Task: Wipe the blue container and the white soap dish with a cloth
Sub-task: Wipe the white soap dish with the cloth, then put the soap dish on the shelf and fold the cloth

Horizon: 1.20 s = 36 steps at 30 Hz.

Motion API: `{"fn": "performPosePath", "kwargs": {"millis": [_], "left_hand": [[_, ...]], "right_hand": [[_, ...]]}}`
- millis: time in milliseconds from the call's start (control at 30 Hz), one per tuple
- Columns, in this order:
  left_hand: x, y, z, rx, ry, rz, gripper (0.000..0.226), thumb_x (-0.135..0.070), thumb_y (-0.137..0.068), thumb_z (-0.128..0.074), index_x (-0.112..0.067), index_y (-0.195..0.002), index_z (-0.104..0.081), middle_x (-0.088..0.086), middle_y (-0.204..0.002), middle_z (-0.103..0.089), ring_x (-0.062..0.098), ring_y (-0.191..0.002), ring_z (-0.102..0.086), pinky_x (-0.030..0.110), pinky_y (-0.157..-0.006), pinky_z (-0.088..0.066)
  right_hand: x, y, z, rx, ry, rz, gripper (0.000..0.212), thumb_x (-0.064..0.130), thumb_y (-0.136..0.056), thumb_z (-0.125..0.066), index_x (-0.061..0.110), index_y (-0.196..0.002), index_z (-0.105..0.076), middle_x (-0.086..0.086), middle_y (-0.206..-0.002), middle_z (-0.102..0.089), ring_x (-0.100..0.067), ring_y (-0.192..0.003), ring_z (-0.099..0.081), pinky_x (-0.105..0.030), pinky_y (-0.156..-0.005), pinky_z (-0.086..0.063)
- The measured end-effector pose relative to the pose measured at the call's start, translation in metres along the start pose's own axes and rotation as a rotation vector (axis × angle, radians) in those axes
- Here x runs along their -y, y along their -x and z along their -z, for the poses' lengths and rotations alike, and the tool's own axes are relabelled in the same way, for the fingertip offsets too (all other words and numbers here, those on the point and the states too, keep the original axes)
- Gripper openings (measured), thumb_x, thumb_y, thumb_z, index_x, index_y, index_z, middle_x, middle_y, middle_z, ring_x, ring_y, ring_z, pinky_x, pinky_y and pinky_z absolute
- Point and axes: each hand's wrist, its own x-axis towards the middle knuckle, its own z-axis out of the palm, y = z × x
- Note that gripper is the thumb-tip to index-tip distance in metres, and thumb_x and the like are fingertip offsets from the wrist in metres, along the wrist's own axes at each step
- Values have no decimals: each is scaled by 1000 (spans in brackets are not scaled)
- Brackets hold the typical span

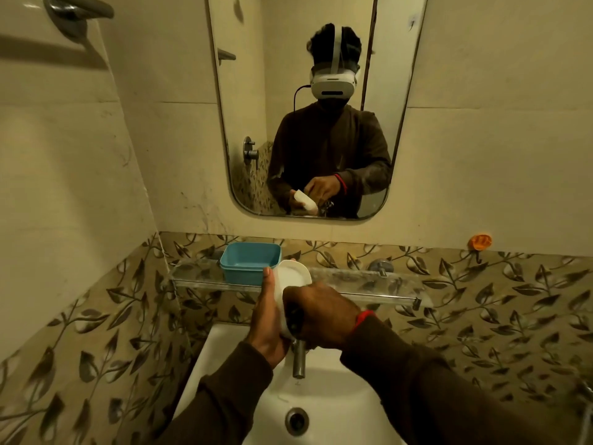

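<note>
My left hand (268,319) holds the white soap dish (293,277) tilted on edge above the sink, its hollow side facing right. My right hand (317,316) is closed on a dark cloth (294,319) and presses it against the dish's lower inside. The blue container (248,263) stands upright and open on the glass shelf (369,279), just behind and left of the dish, touched by neither hand.
A white sink (327,399) with a metal tap (298,358) lies right under my hands. A mirror (308,101) above reflects a person wearing a headset. A metal fitting (380,266) stands on the shelf's right part, and an orange hook (479,242) is on the right wall.
</note>
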Motion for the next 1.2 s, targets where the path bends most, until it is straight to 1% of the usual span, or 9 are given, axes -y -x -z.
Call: {"fn": "performPosePath", "kwargs": {"millis": [167, 267, 367, 433, 533, 633, 867, 1067, 1200], "left_hand": [[2, 0, -7, 97, 85, 11, 63, -81, -82, -41, -38, -117, -73, 14, -115, -75, 37, -107, -71, 56, -80, -59], [-5, -7, -6, 84, 121, 49, 78, -85, -82, -36, -28, -118, -75, 21, -121, -72, 40, -112, -69, 55, -84, -59], [-15, -19, -6, -43, 116, 53, 91, -84, -85, -24, -16, -138, -55, 24, -121, -70, 43, -109, -67, 53, -85, -57], [-21, -20, -6, -88, 139, 12, 88, -82, -85, -27, -18, -145, -40, 21, -124, -63, 42, -110, -62, 51, -82, -55], [-23, -17, -5, -86, 225, -160, 74, -68, -80, -54, -38, -145, -37, 20, -142, -51, 42, -121, -57, 55, -78, -61], [-22, -16, -10, -84, 130, -356, 52, -48, -83, -60, -45, -132, -44, 11, -138, -50, 35, -123, -57, 47, -83, -63], [4, -29, -28, -62, 99, -272, 53, -29, -93, -57, -37, -143, -42, 8, -137, -53, 31, -122, -58, 40, -81, -63], [15, -51, -34, -158, -298, -259, 49, -14, -106, -44, -25, -153, -37, 11, -148, -52, 29, -125, -59, 51, -100, -55], [11, -57, -37, -214, -632, -197, 48, -18, -105, -48, -23, -152, -38, 2, -107, -66, 14, -74, -68, 26, -55, -58]], "right_hand": [[-15, -2, 18, 87, -582, -178, 35, -8, -86, -46, 22, -90, -64, -4, -97, -64, -19, -92, -64, -28, -71, -58], [-26, 1, 17, 23, -1314, -184, 30, -13, -87, -41, 3, -102, -61, -19, -101, -61, -27, -92, -62, -36, -79, -57], [-40, 1, 15, -33, -1865, -104, 44, 0, -82, -47, 5, -125, -56, -23, -117, -62, -37, -107, -59, -53, -98, -47], [-51, 2, 12, -112, -1948, -167, 43, 19, -80, -50, 5, -119, -61, -22, -106, -68, -35, -97, -64, -51, -91, -51], [-69, 10, 9, -208, -1797, -386, 51, 51, -86, -44, 10, -96, -74, -17, -91, -72, -30, -84, -68, -41, -77, -51], [-77, 20, 6, -232, -1150, -392, 49, 66, -80, -54, 23, -96, -72, -7, -89, -75, -20, -78, -71, -35, -66, -55], [-88, 13, -11, -392, -589, -325, 28, 43, -82, -70, 47, -105, -53, 2, -83, -66, -3, -62, -66, -11, -47, -47], [-124, -1, -14, -466, -298, -387, 5, 47, -88, -60, 45, -92, -58, 14, -81, -66, 0, -72, -63, -22, -60, -56], [-139, -9, -14, -453, -50, -409, 10, 47, -89, -56, 42, -97, -60, 14, -83, -64, -1, -74, -58, -28, -67, -56]]}}
